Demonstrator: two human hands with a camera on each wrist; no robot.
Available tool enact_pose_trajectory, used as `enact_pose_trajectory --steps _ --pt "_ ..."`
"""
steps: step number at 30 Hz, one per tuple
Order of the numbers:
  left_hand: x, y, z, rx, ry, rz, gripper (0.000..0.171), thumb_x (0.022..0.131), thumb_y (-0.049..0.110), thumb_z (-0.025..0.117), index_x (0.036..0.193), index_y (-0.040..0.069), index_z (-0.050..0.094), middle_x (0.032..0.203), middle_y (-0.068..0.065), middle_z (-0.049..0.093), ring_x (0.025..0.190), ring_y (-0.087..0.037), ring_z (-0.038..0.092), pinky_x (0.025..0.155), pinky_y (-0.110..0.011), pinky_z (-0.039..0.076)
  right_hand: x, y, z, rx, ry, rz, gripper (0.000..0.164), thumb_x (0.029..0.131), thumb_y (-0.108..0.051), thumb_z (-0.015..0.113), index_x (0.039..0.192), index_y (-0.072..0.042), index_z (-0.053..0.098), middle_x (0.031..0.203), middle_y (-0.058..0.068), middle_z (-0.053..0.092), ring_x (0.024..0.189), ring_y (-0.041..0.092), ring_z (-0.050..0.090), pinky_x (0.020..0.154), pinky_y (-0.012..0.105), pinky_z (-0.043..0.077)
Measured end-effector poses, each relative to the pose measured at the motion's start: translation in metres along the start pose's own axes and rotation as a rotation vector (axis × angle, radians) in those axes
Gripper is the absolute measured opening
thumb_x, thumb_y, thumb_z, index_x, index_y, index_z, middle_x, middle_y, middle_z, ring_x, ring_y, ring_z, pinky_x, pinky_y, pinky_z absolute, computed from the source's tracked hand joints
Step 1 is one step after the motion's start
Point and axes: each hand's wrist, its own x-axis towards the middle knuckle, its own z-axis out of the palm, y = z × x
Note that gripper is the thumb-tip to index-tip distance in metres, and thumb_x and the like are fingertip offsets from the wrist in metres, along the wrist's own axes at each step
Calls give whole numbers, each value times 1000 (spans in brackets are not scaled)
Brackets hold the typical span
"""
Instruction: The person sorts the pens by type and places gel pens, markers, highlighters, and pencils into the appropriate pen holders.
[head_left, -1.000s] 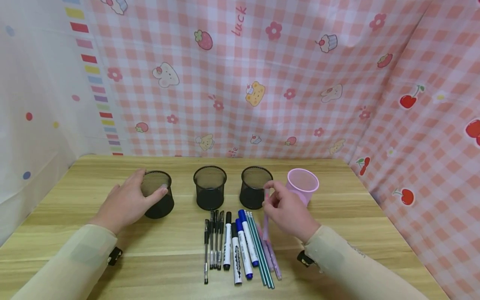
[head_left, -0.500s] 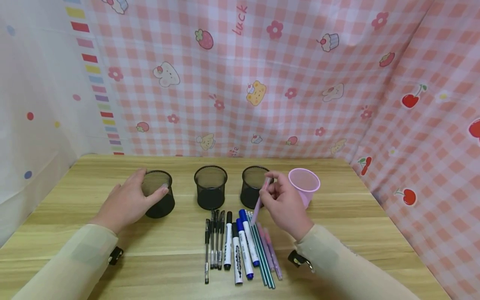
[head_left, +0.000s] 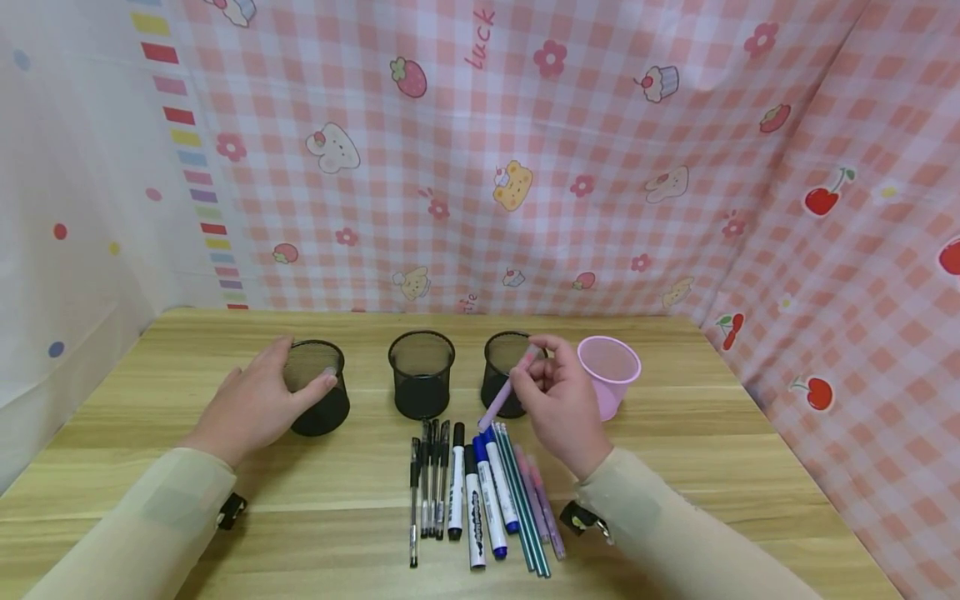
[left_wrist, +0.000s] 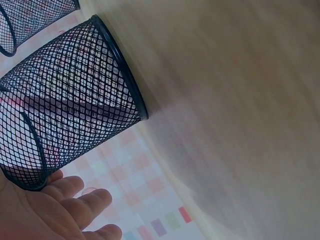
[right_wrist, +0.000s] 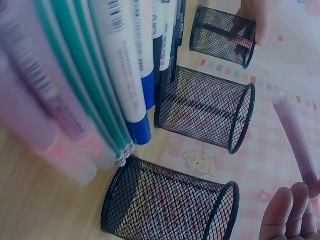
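Purple pen (head_left: 500, 402) pinched, right hand (head_left: 566, 408); left hand (head_left: 257, 402) holds cup (head_left: 327, 410); wooden table (head_left: 322, 517), gingham cloth (head_left: 450, 133).

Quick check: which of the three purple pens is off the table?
The purple pen pinched in the right hand, held up at a slant. The other two purple pens lie side by side on the table, next to the green pencils.

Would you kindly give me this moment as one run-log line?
Left hand rests on leftmost black cup | right hand holds purple pen, tilted | black pens, markers, pencils on table
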Motion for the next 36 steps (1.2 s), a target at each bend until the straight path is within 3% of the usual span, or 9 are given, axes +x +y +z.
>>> enact_pose_trajectory --steps 12,22,29,36 --pt "1 -3 1 -6 6 2 119 95 87 37 166 -6 12 171 -33 17 156 -54 20 121 -78 11 5 -5 20 122 85 10 40 97 6 65 133 1 47 81 5 64 62 7 57 59 21 53" --pt "1 -2 1 -6 5 3 120 95 87 36 166 -6 11 171 -33 17 156 -54 21 121 -79 11 7 -10 40 215 135 78 39 99 -1 67 132 -7 48 87 9 65 67 14 59 61 25 54" --pt "1 -2 1 -6 5 8 119 95 86 37 166 -6 12 171 -33 18 156 -54 21 120 -80 12 8 -9 57 251 210 30 35 100 -1 68 129 -5 48 83 2 65 62 12 56 58 24 52" --pt "2 -3 1 -4 5 8 120 94 87 38 166 -6 13 170 -33 20 155 -54 23 119 -81 12 11 -13 75 251 216 19 35 100 -4 69 128 -7 49 87 6 69 69 13 60 62 26 56"
